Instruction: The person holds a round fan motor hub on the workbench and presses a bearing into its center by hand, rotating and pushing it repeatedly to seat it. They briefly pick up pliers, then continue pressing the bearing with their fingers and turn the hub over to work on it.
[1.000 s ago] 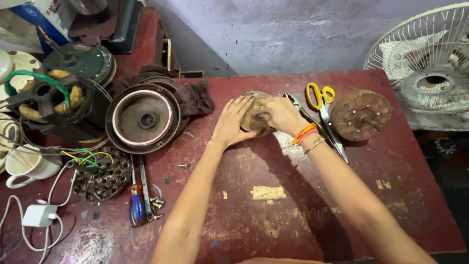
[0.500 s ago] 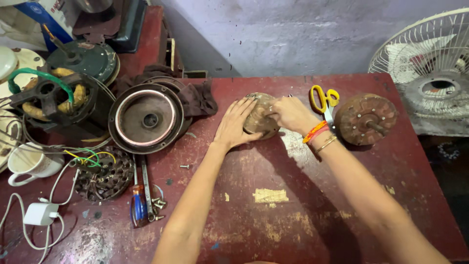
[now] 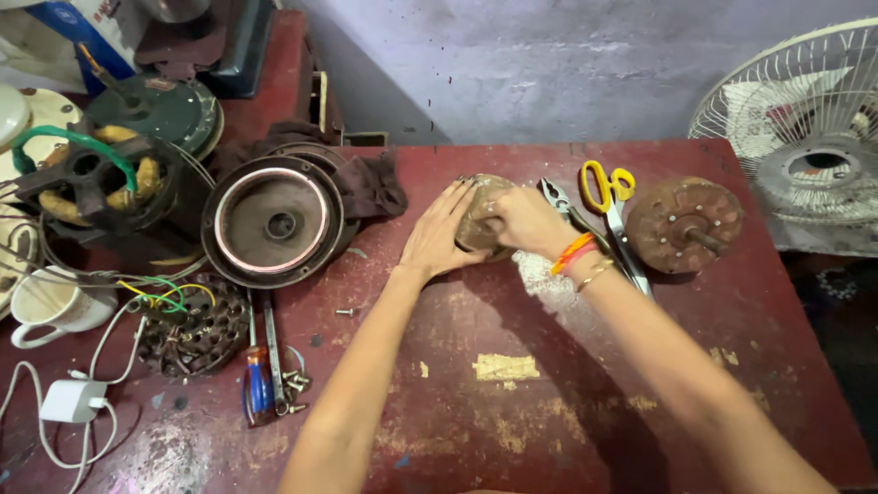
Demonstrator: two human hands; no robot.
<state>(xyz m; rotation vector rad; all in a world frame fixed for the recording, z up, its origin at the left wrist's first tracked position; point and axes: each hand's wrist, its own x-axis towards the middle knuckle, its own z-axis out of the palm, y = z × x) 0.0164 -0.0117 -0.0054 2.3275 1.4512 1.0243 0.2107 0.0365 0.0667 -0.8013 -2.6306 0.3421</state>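
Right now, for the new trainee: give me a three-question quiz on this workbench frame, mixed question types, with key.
1. True or false: both hands touch the round rusty brown metal part.
2. Which tool lies nearest the right hand? A) yellow-handled scissors B) blue-handled screwdriver C) white mug
3. Fill in: the left hand lies flat on the dark red ____.

Key: 1 true; 2 A; 3 table.

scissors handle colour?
Yellow handles on the scissors, beside the right hand; shows clearly in the head view.
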